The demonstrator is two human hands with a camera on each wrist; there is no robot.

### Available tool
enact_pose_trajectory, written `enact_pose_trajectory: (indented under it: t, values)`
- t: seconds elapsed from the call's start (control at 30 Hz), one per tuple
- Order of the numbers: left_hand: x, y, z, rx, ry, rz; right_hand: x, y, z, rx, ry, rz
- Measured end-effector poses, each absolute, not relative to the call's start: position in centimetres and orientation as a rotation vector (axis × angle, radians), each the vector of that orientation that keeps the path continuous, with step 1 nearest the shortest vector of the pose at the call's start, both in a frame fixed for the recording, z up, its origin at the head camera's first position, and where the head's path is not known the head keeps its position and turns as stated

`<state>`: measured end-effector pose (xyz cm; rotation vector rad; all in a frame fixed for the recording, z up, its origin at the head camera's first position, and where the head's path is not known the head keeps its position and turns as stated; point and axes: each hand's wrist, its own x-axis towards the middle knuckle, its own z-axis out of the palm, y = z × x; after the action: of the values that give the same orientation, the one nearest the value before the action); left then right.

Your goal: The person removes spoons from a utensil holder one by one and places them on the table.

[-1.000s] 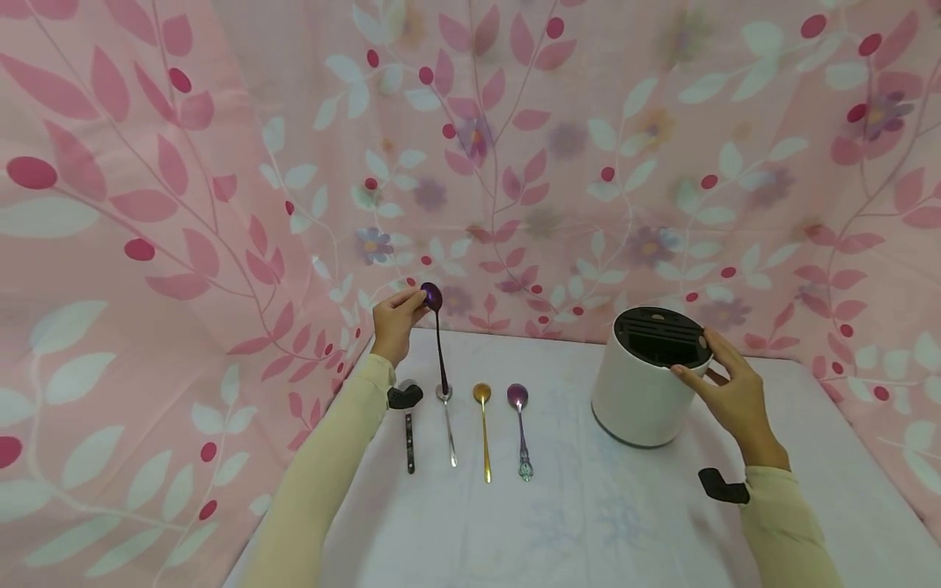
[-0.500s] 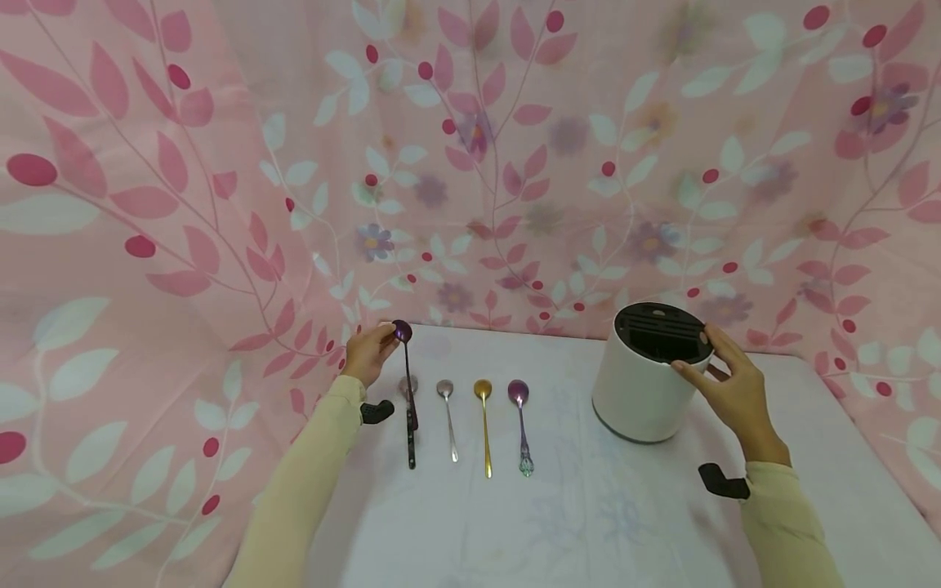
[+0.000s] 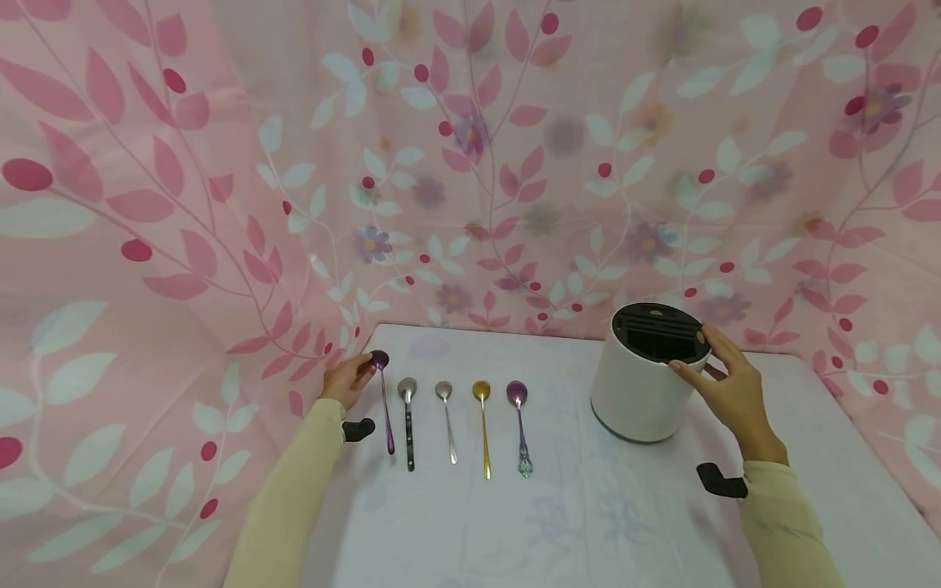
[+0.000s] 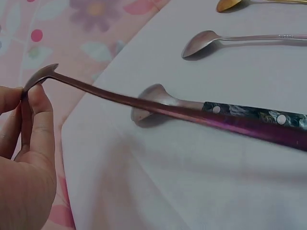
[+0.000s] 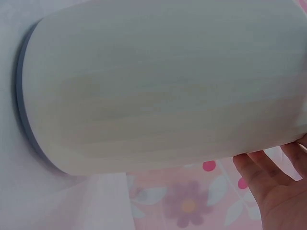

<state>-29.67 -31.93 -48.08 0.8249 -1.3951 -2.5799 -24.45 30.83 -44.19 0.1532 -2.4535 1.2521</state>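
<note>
My left hand (image 3: 347, 382) pinches a dark purple long-handled spoon (image 3: 385, 408) by its bowl, at the left end of a row of spoons. In the left wrist view, thumb and fingers meet at the edge of that bowl, and the handle slants across the silver spoon with the black patterned handle (image 4: 249, 114). On the right side, my right hand (image 3: 735, 396) grips the upper rim of a white utensil holder (image 3: 635, 404) with a black slotted top, thumb in front and fingers round the side. The right wrist view shows fingertips against its white wall (image 5: 158, 96).
Right of the black-handled spoon (image 3: 409, 425) lie a small silver spoon (image 3: 447, 420), a gold spoon (image 3: 484, 429) and a purple spoon with an ornate greenish handle end (image 3: 521, 429). A white cloth (image 3: 559, 531) covers the table. Pink floral fabric (image 3: 470, 163) stands behind and at the sides.
My left hand has carried the dark purple spoon left and down, from above the small silver spoon to left of the black-handled one. The right hand stays on the utensil holder.
</note>
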Motion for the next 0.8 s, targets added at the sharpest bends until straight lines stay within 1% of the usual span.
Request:
enact_pose_trajectory:
  t: [0.3, 0.5, 0.8]
  values:
    - [-28.6, -33.2, -49.4, 0.892, -1.42, -2.589, -24.5, 30.7, -44.2, 0.155, -2.444, 1.247]
    - [-27.8, -33.6, -50.8, 1.0, -1.492, -2.523, -24.5, 30.8, -44.2, 0.151, -2.45, 1.241]
    - [-27.8, -33.2, -52.3, 1.093, -1.477, -2.387, -24.6, 30.8, -44.3, 0.166, -2.433, 1.244]
